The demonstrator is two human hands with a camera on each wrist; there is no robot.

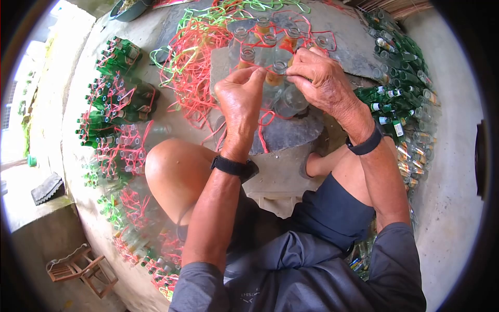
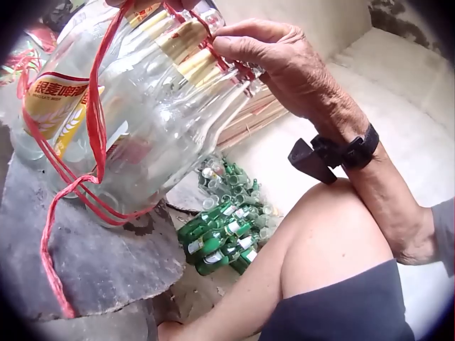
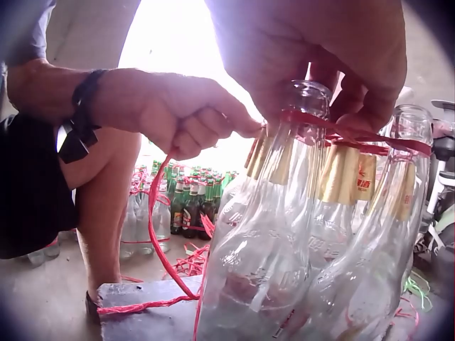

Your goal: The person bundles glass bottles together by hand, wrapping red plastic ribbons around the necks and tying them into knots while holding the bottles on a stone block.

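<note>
A bundle of clear glass bottles (image 3: pixel 259 249) with gold labels stands upright on a dark stone slab (image 1: pixel 299 136). Red plastic twine (image 2: pixel 97 114) wraps the bundle low down and around the necks. My left hand (image 1: pixel 240 99) pinches the twine at the near side of the necks; in the right wrist view its fingers curl with a strand hanging from them. At the bottle mouths, my right hand (image 1: pixel 323 78) pinches the twine with thumb and fingers. From the right wrist camera, this hand (image 3: pixel 320 42) partly covers the necks behind the front bottle.
A heap of loose red twine (image 1: pixel 195 67) lies to the left of the slab, with green twine (image 1: pixel 228 11) beyond it. Tied groups of green bottles (image 1: pixel 122 96) line the left side. Many loose bottles (image 1: pixel 397 78) are piled along the right wall. A small wooden chair (image 1: pixel 83 268) stands lower left.
</note>
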